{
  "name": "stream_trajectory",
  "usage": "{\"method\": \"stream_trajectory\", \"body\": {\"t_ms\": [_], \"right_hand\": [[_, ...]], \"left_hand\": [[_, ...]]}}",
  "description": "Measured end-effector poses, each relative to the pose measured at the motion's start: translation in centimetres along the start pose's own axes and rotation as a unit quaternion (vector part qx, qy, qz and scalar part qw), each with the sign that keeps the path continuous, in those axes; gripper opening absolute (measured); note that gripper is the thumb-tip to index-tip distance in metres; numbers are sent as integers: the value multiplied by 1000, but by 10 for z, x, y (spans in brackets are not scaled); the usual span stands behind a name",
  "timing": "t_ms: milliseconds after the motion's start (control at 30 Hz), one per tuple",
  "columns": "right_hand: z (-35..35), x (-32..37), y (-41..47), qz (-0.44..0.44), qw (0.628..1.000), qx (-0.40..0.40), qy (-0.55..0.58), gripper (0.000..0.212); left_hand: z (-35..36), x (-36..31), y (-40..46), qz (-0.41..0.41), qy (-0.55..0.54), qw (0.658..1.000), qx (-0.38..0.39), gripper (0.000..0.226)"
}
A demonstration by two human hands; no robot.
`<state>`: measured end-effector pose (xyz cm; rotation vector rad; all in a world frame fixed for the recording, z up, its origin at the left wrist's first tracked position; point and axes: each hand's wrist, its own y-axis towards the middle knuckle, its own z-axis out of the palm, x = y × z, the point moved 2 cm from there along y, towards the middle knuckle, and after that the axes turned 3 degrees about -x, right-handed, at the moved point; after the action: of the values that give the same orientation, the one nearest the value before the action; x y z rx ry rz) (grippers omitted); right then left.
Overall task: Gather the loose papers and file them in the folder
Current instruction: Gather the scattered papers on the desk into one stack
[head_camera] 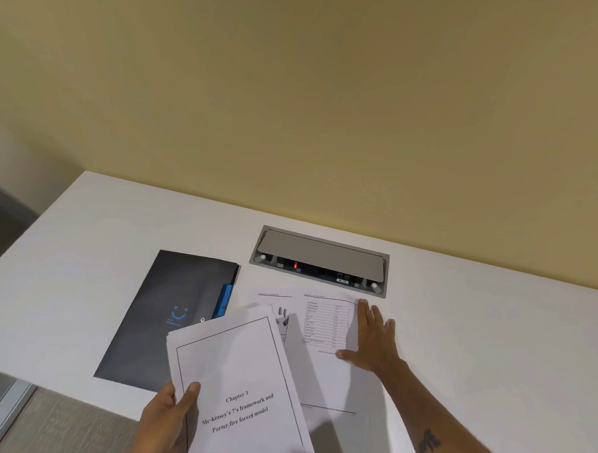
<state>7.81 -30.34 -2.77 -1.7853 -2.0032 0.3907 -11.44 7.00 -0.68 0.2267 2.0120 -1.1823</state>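
Observation:
My left hand [169, 416] grips a stack of white papers [239, 378] by its lower left edge; the top sheet reads "Chapter 3". The stack is lifted and tilted over the desk's front edge. My right hand [375, 339] lies flat, fingers spread, on the right edge of a loose sheet with a printed table [327, 327] lying on the desk. Another loose sheet [273, 304] peeks out from behind the held stack. A dark grey folder [170, 309] with a blue smiley and blue tabs lies shut on the desk to the left, partly covered by the stack.
A grey cable box with a raised lid [320, 258] is set into the white desk [491, 337] behind the sheets. A beige wall stands right behind the desk. The desk's left and front edges drop to grey flooring [59, 421].

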Motion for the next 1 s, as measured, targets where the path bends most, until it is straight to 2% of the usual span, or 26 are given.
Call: {"method": "stream_trajectory", "body": {"t_ms": [167,267,333,367,400,467,567,600,700,1000], "right_hand": [[15,4,-17,3,995,-72,71,117],[29,5,-30,60,982,-94,153,106],[40,4,-40,113,957,-93,252,99],[45,2,-44,134,938,-96,304,89],[50,0,-48,145,920,-106,348,71],[56,-5,-55,144,896,-136,398,22],[54,-8,-64,142,859,-146,470,5],[51,-9,-68,138,843,-146,499,3],[36,-6,-80,129,805,-126,565,15],[12,60,-106,33,742,28,668,27]], "left_hand": [[-3,2,5,-9,-2,1000,4,17],[-2,-4,6,0,-6,1000,12,16],[1,-8,6,10,-13,1000,20,17],[2,-10,7,13,-20,999,24,18],[4,-12,6,15,-28,999,27,19],[9,-18,4,17,-40,998,38,19],[16,-28,0,6,-53,996,70,20],[18,-32,-2,0,-54,995,79,21],[22,-39,-4,-11,-49,993,109,22],[32,-43,-2,-33,-50,980,191,24]]}}
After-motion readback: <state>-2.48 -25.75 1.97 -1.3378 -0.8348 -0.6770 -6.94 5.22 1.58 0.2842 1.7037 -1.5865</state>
